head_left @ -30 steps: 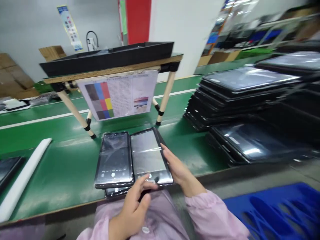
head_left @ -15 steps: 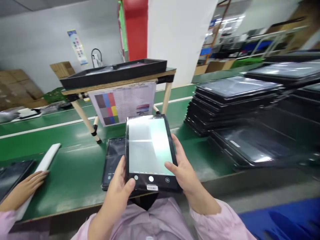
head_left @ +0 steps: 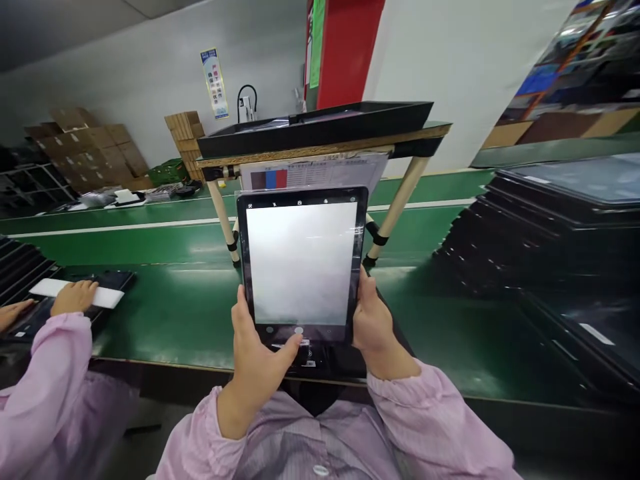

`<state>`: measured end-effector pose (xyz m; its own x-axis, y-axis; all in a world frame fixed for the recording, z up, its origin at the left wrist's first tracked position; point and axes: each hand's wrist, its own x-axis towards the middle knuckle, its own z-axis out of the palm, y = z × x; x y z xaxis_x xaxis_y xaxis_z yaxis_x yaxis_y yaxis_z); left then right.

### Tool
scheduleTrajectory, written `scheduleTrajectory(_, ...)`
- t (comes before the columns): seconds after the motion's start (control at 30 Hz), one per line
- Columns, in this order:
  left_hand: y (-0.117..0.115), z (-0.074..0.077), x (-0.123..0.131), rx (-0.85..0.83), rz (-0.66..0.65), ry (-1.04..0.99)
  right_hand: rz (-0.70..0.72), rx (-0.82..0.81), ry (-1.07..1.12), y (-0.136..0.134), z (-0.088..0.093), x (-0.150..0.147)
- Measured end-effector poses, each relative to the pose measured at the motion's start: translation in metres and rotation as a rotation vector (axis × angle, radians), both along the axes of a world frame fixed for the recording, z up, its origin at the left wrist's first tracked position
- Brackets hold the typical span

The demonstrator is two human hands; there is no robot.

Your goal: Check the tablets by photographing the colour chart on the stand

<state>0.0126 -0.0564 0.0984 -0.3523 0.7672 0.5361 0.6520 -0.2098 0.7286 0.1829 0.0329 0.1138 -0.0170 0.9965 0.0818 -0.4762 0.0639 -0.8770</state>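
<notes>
A tablet (head_left: 303,263) with a black frame and a bright whitish camera screen is held upright between my two hands. My left hand (head_left: 257,360) grips its lower left side, the thumb lying over the bottom edge by the round shutter button. Around the lower right edge, my right hand (head_left: 373,317) is closed, its fingers hidden behind. Beneath and behind, another dark tablet (head_left: 340,360) lies on the green bench, mostly covered. Beyond the held tablet, a printed colour chart (head_left: 315,175) hangs from a small stand, its lower part hidden.
The stand (head_left: 400,200) carries a black tray (head_left: 320,127). To the right rise stacked black trays (head_left: 565,220) with tablets. At left a co-worker's hand (head_left: 75,297) holds a white strip (head_left: 107,297) over a dark device. A green bench (head_left: 170,320) runs across.
The view has swung to the right stacks' opposite side, leftward. The tablet now stands more upright before the chart, and my left thumb has moved to the shutter button. The co-worker's white strip has turned crosswise.
</notes>
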Motion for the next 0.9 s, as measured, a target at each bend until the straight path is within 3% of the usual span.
scheduleTrajectory(0.37, 0.003, -0.008, 0.006, -0.003, 0.041, 0.006, 0.076, -0.063, -0.003, -0.001, -0.002, -0.003)
scheduleTrajectory(0.7, 0.003, -0.013, 0.008, -0.015, 0.07, 0.04, 0.096, -0.007, -0.049, -0.003, -0.002, -0.004)
scheduleTrajectory(0.9, -0.001, -0.019, -0.002, 0.041, -0.014, -0.108, 0.121, -0.002, -0.005, -0.005, -0.002, -0.001)
